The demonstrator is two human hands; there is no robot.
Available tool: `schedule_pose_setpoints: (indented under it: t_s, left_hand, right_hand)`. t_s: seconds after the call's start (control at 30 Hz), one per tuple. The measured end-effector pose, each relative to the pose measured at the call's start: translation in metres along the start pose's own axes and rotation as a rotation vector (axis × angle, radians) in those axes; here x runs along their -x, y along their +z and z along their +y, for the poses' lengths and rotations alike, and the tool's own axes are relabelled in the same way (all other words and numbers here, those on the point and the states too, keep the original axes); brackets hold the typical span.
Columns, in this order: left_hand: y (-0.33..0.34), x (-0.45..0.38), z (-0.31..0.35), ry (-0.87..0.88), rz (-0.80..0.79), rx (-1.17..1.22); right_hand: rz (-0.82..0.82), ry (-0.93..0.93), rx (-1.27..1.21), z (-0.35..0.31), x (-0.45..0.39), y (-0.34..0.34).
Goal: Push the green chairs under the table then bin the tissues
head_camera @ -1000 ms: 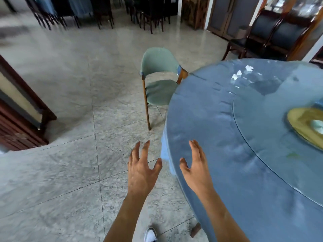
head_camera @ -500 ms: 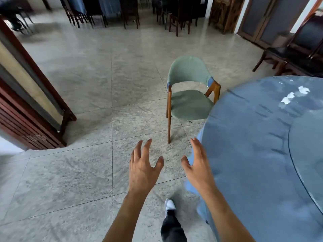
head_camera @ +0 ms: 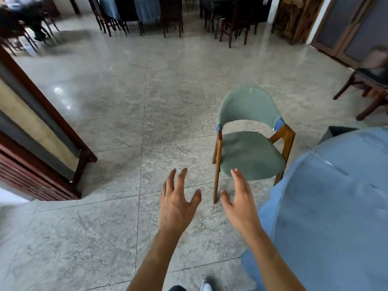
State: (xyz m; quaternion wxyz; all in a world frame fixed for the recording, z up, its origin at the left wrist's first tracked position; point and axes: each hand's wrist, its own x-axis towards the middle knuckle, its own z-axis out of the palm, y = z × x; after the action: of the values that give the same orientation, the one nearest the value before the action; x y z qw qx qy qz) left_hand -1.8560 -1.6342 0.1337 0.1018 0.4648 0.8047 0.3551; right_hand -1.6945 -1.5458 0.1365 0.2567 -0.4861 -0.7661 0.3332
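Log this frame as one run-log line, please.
stage: approaching chair | left hand: open, empty | right hand: open, empty | green chair: standing out from table, untouched | tissues: not in view

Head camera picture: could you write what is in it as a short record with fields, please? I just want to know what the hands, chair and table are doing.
left hand: open, fingers spread, holding nothing, over the floor
right hand: open, empty, reaching toward the chair
green chair: upright beside the table, not pushed under, untouched
table: blue cloth, right of view, only part shown
tissues: none in view
floor: pale stone tiles
background: dark wooden chairs at other tables
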Motion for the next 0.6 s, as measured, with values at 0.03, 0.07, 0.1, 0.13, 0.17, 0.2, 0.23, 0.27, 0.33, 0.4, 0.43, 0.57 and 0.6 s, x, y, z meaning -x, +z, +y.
schedule_pose_setpoints:
  t_s: [0.03,0.07,0.1,0.13,0.17,0.2,0.23,0.27,0.33,0.4,0.43,0.57,0.6]
  left_hand:
    - [0.001,-0.014,-0.002,0.008,0.004,0.008]
    - [0.002,-0.032,-0.005,0.012,0.009,0.016]
    - [0.004,-0.050,-0.009,0.011,0.013,0.023]
    - [0.006,-0.069,-0.014,0.009,0.022,0.027]
    - [0.009,-0.089,-0.019,0.003,0.028,0.026]
    - [0.011,-0.106,-0.024,0.001,0.029,0.021]
    - [0.013,-0.127,-0.030,-0.005,0.026,0.016]
    - [0.015,-0.147,-0.037,-0.009,0.020,0.017]
    - [0.019,-0.193,-0.051,0.001,0.017,0.018]
    - [0.019,-0.237,-0.062,0.014,0.009,0.012]
    - [0.020,-0.261,-0.068,0.011,-0.003,0.010]
    - [0.014,-0.352,-0.085,0.043,-0.046,0.018]
    - [0.013,-0.375,-0.089,0.049,-0.051,0.020]
  right_hand:
    - [-0.002,-0.004,0.000,-0.002,-0.014,0.003]
    - [-0.005,-0.008,0.004,-0.004,-0.031,0.008]
    - [-0.010,-0.009,0.010,-0.005,-0.048,0.013]
    - [-0.016,-0.012,0.022,-0.007,-0.067,0.018]
    - [-0.019,-0.015,0.035,-0.007,-0.086,0.024]
    - [-0.019,-0.016,0.046,-0.008,-0.102,0.029]
    - [-0.017,-0.011,0.052,-0.008,-0.122,0.036]
    - [-0.014,-0.001,0.051,-0.010,-0.142,0.043]
    - [-0.003,0.019,0.037,-0.016,-0.185,0.058]
    - [-0.002,0.007,0.033,-0.023,-0.226,0.072]
    - [-0.003,0.009,0.035,-0.028,-0.247,0.080]
    - [0.006,0.022,0.037,-0.051,-0.328,0.103]
    - [0.019,0.028,0.048,-0.056,-0.349,0.107]
